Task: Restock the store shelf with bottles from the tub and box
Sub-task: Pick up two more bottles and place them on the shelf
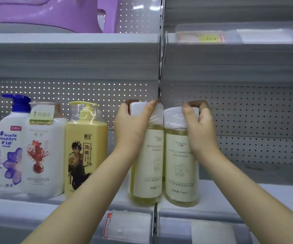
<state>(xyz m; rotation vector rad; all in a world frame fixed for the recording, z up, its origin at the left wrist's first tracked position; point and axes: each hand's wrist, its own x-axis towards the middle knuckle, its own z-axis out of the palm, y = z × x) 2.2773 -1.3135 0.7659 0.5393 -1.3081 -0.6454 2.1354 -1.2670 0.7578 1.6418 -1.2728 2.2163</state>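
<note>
Upright, adjacent at shelf [283, 190] front: left bottle [148, 164], right bottle [181, 166], yellow, white-capped.

Blue-capped bottle [10, 147] reads "head & shoulders"; rightmost bottle [180, 166] seemingly "750ml".

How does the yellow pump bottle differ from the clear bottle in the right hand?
The yellow pump bottle is opaque and square-shouldered; the clear bottle, gripped by the right hand, is round. The yellow pump bottle has a pump, the clear bottle a flat white cap. Both are upright.
</note>
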